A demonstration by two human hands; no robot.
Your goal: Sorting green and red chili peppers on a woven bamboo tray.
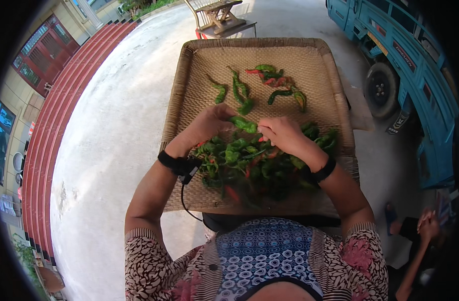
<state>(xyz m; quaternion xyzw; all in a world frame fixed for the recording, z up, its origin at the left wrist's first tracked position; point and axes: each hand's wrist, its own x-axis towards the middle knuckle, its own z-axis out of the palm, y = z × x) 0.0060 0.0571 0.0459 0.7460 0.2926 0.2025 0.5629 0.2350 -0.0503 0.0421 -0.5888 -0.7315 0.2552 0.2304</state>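
Observation:
Between my two hands a green chili pepper (pixel 243 123) is held above a woven basket tray (pixel 210 60). My left hand (pixel 213 121) grips one end of it, and my right hand (pixel 280 131) pinches the other. Directly beneath lies a heap of mostly green peppers (pixel 237 150) with some red among them, partly covered by my hands and forearms. Farther up the tray, several peppers lie apart from the heap: twisted green ones (pixel 240 90) at the left, a red and green cluster (pixel 273 79), and a yellowish-green one (pixel 300 99) at the right.
Beyond the tray stands a chair (pixel 229 29) with a small wooden folding stool (pixel 220 15) on it. At right is a blue cargo vehicle (pixel 410 56) with a black wheel (pixel 381 90). Another person's clasped hands (pixel 428 225) show at lower right. Red steps (pixel 63 101) run along the left.

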